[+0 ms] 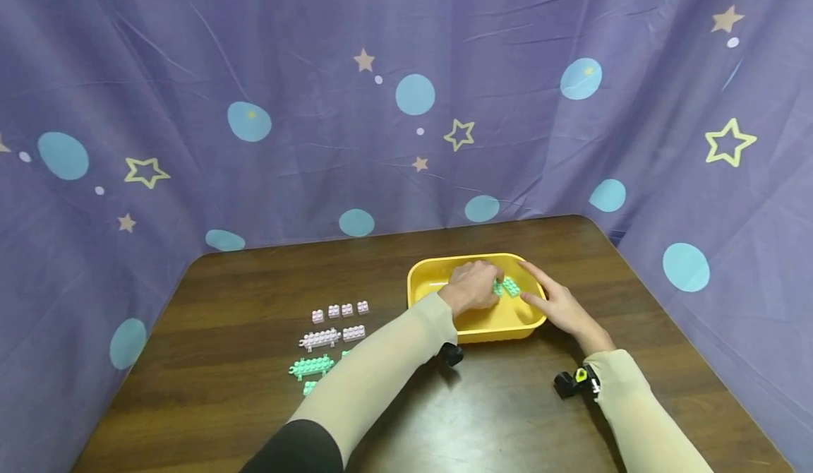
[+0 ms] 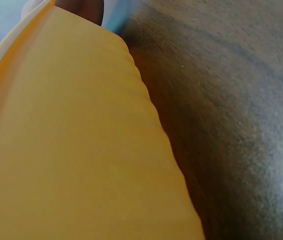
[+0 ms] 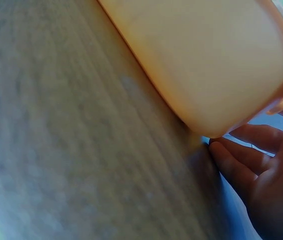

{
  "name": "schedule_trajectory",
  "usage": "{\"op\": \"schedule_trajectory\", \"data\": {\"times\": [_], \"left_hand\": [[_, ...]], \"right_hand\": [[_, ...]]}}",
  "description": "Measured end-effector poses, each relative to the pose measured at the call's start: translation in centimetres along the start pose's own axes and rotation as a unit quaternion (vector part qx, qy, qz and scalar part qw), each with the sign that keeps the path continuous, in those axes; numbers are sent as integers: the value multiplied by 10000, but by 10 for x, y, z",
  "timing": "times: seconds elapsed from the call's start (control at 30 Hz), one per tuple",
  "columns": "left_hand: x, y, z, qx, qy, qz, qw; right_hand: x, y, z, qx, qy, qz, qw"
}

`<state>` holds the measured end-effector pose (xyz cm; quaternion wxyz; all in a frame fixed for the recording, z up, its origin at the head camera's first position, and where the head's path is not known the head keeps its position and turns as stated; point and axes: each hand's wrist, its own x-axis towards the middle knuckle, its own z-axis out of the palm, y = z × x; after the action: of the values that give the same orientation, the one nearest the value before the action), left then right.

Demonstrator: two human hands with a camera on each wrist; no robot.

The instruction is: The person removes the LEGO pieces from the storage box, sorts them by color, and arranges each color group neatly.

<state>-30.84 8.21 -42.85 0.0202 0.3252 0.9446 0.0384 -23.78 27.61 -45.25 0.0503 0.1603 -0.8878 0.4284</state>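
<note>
A yellow plastic tub (image 1: 489,334) stands on the table. My left hand (image 1: 473,286) reaches down into it with bent fingers, right beside the green toy bricks (image 1: 511,286) inside. Its fingertips are hidden, and I cannot tell whether they pinch a brick. At the tub's right end, my right hand (image 1: 562,308) holds the wall, thumb over the inside and the other fingers outside. The right wrist view shows those fingers (image 3: 236,157) at the tub's lower corner. The tub's outer wall (image 2: 81,130) fills much of the left wrist view.
Left of the tub lie several small pink bricks (image 1: 347,310) in a row. Below them are a longer pink brick (image 1: 353,332), a pink piece with side pegs (image 1: 320,339) and a similar green piece (image 1: 312,366). My left forearm partly covers other green bricks. A purple curtain (image 1: 305,106) hangs behind the table.
</note>
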Motion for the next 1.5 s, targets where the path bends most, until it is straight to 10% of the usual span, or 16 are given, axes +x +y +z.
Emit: {"op": "schedule_trajectory", "data": {"times": [0.53,0.9,1.5], "left_hand": [[-10,-4,-5,-31,-123,10,9999],[-25,-8,-33,55,164,378,9991],[-93,-46,-81,-571,901,405,9935]], "right_hand": [[6,26,11,72,21,-17,10000],[2,27,9,-11,53,29,10000],[3,23,6,17,-3,39,10000]]}}
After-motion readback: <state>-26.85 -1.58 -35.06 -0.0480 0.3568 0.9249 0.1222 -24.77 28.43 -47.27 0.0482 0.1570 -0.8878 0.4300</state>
